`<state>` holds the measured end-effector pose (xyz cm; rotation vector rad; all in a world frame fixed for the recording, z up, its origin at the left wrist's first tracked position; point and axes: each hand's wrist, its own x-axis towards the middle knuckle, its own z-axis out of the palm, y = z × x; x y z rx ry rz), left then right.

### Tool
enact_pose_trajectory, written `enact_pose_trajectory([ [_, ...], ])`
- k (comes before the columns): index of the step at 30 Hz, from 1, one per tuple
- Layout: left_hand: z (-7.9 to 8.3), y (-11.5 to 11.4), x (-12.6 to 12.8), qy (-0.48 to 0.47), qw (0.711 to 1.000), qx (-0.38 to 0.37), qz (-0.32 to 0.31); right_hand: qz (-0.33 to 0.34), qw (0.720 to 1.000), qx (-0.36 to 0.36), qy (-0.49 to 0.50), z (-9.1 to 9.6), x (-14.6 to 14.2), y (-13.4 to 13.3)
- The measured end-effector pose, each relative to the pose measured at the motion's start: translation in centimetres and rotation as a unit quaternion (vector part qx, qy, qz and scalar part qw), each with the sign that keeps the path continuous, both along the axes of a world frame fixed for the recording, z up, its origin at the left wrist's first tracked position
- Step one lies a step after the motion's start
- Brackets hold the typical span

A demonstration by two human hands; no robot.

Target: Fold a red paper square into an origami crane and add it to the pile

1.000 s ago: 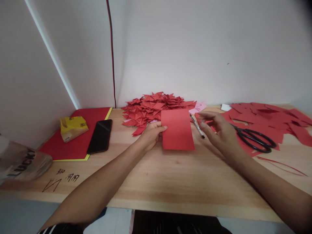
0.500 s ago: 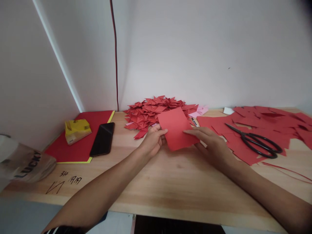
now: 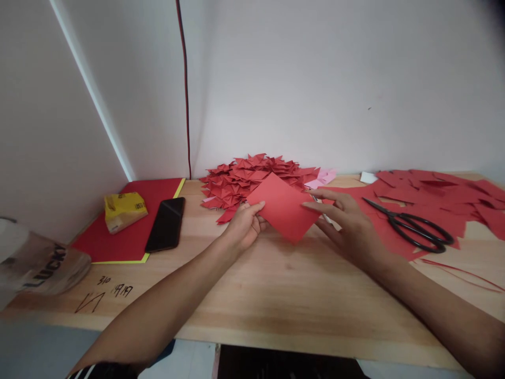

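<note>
A flat red paper square [image 3: 284, 209] is held up over the table, turned so that one corner points down. My left hand [image 3: 249, 223] pinches its left corner between thumb and fingers. At the right corner, my right hand [image 3: 344, 221] has its fingers spread, the fingertips at or very near the paper's edge. Just behind the square rises a heap of folded red paper pieces [image 3: 232, 184]. To the right of my right hand, black-handled scissors [image 3: 414, 226] lie on loose red paper sheets [image 3: 445, 196].
On the left, a black phone [image 3: 165, 225] and a yellow packet [image 3: 125, 210] rest on a red sheet [image 3: 94, 245]. A clear container marked LUCKY [image 3: 47, 266] stands at the far left. Pink paper [image 3: 321, 178] and red strings [image 3: 461, 271] lie right of the heap. A wall is behind.
The red paper square has turned from nearly upright to a diamond position. My right hand's fingers have spread and shifted slightly right; my left hand still pinches the paper.
</note>
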<state>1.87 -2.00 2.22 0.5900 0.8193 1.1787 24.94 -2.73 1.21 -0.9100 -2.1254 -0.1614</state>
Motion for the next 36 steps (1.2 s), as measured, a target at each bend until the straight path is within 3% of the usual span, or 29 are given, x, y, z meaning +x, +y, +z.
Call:
enact_pose_trajectory([
  [3, -0.1, 0.1, 0.0, -0.015, 1.0, -0.015, -0.005, 0.011, 0.999, 0.045, -0.013, 0.2, 0.1, -0.1],
  [6, 0.3, 0.0, 0.1, -0.007, 1.0, -0.029, -0.006, 0.02, 0.999, 0.042, -0.007, 0.2, 0.4, 0.1],
  [10, 1.7, -0.5, -0.2, 0.063, 0.998, -0.003, 0.004, 0.072, 0.996, -0.028, 0.04, 0.1, 0.8, 0.2],
  [13, 2.8, -1.6, -1.4, 0.189, 0.979, 0.049, 0.05, 0.138, 0.981, -0.126, 0.047, 0.2, 0.8, 0.1],
  [14, 3.1, -2.2, -2.0, 0.248, 0.961, 0.097, 0.079, 0.157, 0.974, -0.158, 0.036, 0.1, 0.8, 0.1],
  [16, 3.1, -3.6, -3.1, 0.381, 0.895, 0.204, 0.108, 0.185, 0.962, -0.2, 0.013, 0.0, 0.8, 0.2],
  [17, 2.9, -4.4, -3.6, 0.441, 0.861, 0.235, 0.089, 0.195, 0.958, -0.21, 0.002, -0.1, 0.8, 0.3],
  [21, 1.1, -7.1, -4.2, 0.583, 0.739, 0.327, -0.086, 0.197, 0.956, -0.217, -0.028, -0.7, 0.9, 0.7],
  [24, 0.1, -7.7, -3.9, 0.635, 0.657, 0.389, -0.119, 0.167, 0.959, -0.227, -0.036, -0.9, 0.8, 0.9],
  [26, 0.0, -7.3, -3.9, 0.652, 0.631, 0.4, -0.133, 0.143, 0.958, -0.246, -0.036, -0.9, 0.7, 0.9],
  [30, 0.4, -6.0, -4.3, 0.652, 0.633, 0.387, -0.156, 0.094, 0.954, -0.284, -0.036, -0.7, 0.2, 0.7],
  [36, 0.8, -5.9, -4.7, 0.619, 0.709, 0.31, -0.137, 0.035, 0.958, -0.282, -0.043, -0.6, -0.8, 0.4],
])
